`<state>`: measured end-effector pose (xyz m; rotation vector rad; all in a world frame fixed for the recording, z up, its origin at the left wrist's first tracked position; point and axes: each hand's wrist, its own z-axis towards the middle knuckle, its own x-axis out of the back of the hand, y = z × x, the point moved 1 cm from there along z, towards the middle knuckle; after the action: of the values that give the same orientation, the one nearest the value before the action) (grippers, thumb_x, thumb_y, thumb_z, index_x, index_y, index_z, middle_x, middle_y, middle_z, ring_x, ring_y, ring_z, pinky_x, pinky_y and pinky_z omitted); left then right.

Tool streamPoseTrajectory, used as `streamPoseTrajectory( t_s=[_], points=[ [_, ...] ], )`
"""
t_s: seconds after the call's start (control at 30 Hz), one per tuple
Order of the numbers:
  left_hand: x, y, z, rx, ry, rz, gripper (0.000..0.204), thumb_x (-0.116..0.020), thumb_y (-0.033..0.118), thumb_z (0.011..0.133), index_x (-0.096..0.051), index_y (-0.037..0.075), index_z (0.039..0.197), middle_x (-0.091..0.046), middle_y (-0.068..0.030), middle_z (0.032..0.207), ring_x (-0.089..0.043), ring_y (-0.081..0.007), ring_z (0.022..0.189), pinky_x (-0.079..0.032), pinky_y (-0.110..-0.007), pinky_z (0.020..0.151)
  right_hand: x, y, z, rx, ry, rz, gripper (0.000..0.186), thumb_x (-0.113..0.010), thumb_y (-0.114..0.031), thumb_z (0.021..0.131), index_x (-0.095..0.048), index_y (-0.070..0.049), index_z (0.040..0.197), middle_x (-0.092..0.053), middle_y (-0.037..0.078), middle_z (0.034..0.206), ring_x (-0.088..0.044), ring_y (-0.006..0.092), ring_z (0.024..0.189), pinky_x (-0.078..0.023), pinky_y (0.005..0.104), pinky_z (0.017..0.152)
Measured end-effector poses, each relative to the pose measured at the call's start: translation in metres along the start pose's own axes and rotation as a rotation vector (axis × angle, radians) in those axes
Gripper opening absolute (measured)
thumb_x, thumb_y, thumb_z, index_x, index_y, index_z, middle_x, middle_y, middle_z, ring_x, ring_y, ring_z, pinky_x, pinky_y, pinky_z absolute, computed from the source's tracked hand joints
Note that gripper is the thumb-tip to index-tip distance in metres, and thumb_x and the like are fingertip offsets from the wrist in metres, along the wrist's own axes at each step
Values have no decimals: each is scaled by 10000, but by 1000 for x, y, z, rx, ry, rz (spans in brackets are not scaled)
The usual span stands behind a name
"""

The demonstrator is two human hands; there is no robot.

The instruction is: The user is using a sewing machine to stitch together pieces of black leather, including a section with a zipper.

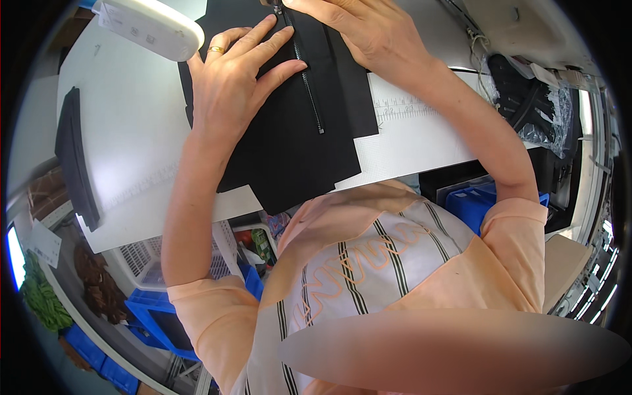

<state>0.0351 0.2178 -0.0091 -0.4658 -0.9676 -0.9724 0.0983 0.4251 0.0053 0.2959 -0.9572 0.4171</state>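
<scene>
A black fabric panel (pixel 263 161) with notched corners lies on the white worktable and hangs over its near edge. A zipper (pixel 308 89) with metallic teeth runs lengthwise down the panel. My left hand (pixel 240 76), a gold ring on one finger, rests flat on the fabric with fingers apart, fingertips beside the zipper's left side. At the top edge of the view, my right hand (pixel 368 33) is bent with its fingertips at a small dark metal part (pixel 273 3) by the zipper's far end. Whatever its fingers grip is partly cut off by the frame.
A white lamp-like head (pixel 155 29) overhangs the worktable (pixel 131 131) at upper left. A dark strip (pixel 78 158) lies by the left edge. Plastic-wrapped black straps (pixel 523 99) sit at right. Below are a white basket (pixel 141 257) and blue crates (pixel 155 316).
</scene>
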Motion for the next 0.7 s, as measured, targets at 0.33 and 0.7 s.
streamPoseTrajectory(
  t_s=[0.33,0.7],
  points=[
    [0,0,0,47,-44,-53,412,-740,447,771,-732,218,1113,-667,34,1224,-595,-188,1071,-307,-520,962,-6,1,0,-56,-85,26,400,-603,-73,795,-606,-35,1193,-652,123,1029,-640,258,928,-550,314,787],
    [-5,1,-4,-27,6,102,416,-699,417,837,-685,178,1176,-640,12,1256,-569,-193,1138,-377,-469,931,-4,10,-8,-96,-50,161,307,-628,-93,856,-640,-55,1161,-661,87,1105,-639,231,974,-534,310,825]
  ],
)
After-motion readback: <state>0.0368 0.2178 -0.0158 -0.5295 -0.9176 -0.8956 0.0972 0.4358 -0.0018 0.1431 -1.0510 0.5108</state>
